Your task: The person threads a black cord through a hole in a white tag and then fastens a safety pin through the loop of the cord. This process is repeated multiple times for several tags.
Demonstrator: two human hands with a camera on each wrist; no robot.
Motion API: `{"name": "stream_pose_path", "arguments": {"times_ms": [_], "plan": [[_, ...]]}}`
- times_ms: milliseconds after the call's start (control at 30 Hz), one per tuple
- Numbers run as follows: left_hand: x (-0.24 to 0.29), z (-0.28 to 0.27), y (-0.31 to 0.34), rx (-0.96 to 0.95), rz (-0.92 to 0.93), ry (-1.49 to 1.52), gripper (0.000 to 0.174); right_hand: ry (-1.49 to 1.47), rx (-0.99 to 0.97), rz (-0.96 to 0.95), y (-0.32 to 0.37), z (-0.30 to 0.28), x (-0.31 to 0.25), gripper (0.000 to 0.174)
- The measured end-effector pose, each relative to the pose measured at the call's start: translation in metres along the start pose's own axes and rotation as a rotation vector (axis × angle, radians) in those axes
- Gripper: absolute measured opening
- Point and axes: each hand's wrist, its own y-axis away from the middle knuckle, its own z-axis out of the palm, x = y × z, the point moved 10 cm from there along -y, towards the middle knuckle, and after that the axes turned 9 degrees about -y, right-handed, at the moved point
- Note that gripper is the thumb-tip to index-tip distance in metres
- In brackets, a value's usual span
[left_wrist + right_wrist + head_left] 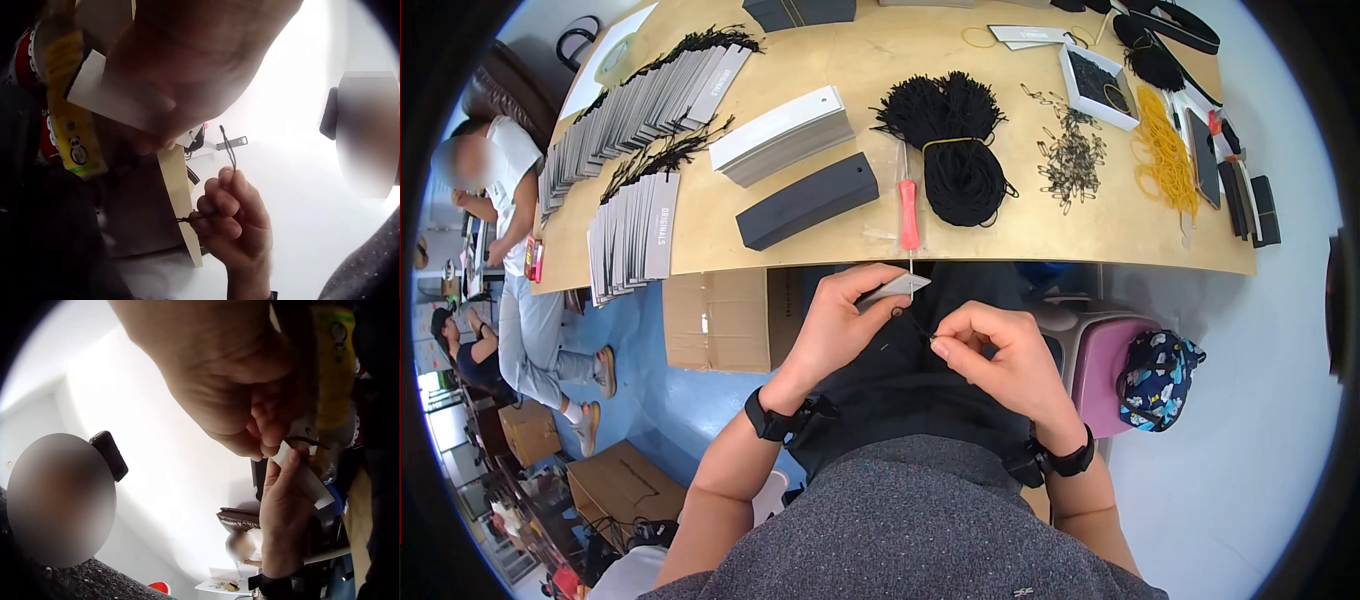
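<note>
Head view: left hand (840,322) grips one tag (893,290), right hand (992,350) pinches one cord (229,150); beyond, the counter (870,70) bears one red tool (909,215) and one cord bundle (955,160).

so: one grey tag (895,289) in the left hand (840,325), one black cord (229,150) in the right hand (1000,355), and beyond them one red-handled tool (909,213), one cord bundle (955,150), one pin pile (1070,152).

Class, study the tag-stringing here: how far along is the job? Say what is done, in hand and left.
Done: rows of strung tags lie fanned on the table. In hand: the left hand holds one tag while the right hand pinches a black string at it. Left, seemingly: the white stack of unstrung tags and a thick string bundle.
</note>
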Motion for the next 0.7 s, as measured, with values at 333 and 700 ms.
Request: {"name": "stream_pose_path", "arguments": {"times_ms": [333, 700], "plan": [[0.020, -0.002, 0.004, -0.004, 0.336, -0.101, 0.021, 0.048, 0.121, 0.120, -0.014, -0.019, 0.051, 0.012], [0.046, -0.006, 0.030, -0.205, 0.150, -0.001, 0.024, -0.183, -0.089, 0.103, -0.005, 0.008, 0.008, 0.026]]}}
